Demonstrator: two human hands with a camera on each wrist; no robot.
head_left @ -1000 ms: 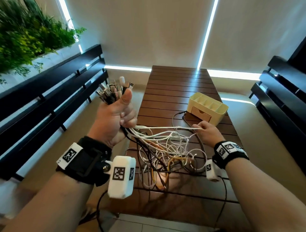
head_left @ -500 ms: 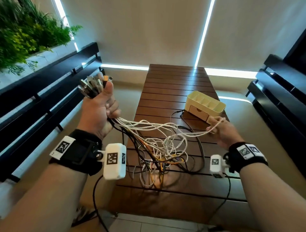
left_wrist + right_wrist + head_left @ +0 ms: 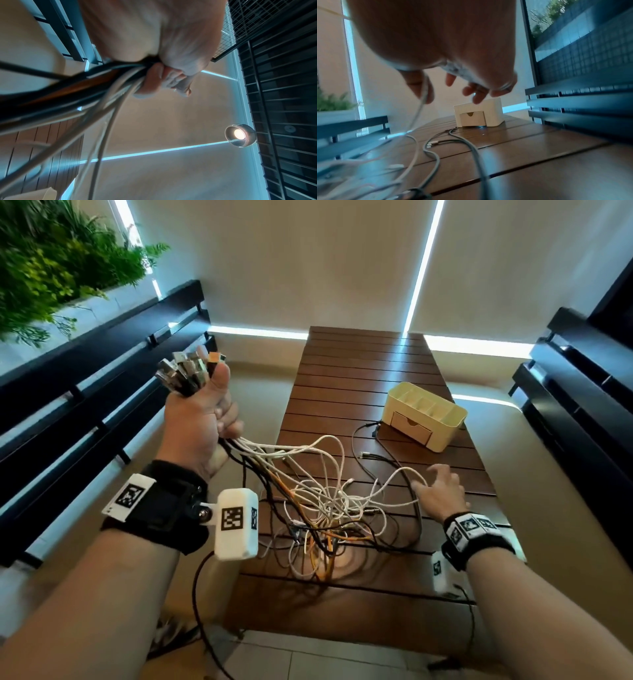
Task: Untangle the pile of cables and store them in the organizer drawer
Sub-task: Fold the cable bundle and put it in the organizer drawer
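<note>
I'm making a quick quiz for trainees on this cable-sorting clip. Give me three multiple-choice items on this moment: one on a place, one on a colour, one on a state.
1. Where does the organizer stand?
A. on the table's far right part
B. on the bench
C. on the floor

2. What colour is the organizer?
A. black
B. pale yellow
C. green

3. How is the organizer's drawer?
A. pulled out
B. removed
C. pushed in

Answers: 1 A, it sits on the table beyond the right hand. 2 B, its walls look cream-yellow. 3 C, the drawer front sits level with the body while the left hand grips the cable ends.
</note>
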